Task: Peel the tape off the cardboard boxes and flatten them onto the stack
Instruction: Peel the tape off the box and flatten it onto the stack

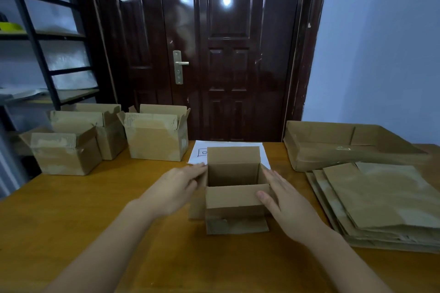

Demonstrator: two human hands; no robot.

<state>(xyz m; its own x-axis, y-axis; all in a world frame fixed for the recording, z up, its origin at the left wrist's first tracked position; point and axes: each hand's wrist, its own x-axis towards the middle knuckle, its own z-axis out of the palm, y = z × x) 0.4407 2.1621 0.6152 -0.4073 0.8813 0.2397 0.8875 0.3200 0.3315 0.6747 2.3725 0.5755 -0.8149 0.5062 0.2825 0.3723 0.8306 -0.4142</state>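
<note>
Flanking open box [234, 188], left hand [177, 189] and right hand [289, 204] lie flat-fingered against its sides; light, stiff cardboard, likely collapses pressed at opposite corners.

Our table, box at centre
We see the open box [234, 188] between our hands; three boxes [154, 134] behind-left; the flattened stack [385, 200] right; a tray [333, 147] behind it.

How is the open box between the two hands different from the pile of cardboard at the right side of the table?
The open box stands upright with its flaps spread and a hollow inside; the pile of cardboard lies flat in layers. The box is one piece; the pile holds several sheets. The left hand and the right hand touch the box's sides with straight fingers; nothing touches the pile. Both are brown cardboard on the wooden table.
</note>
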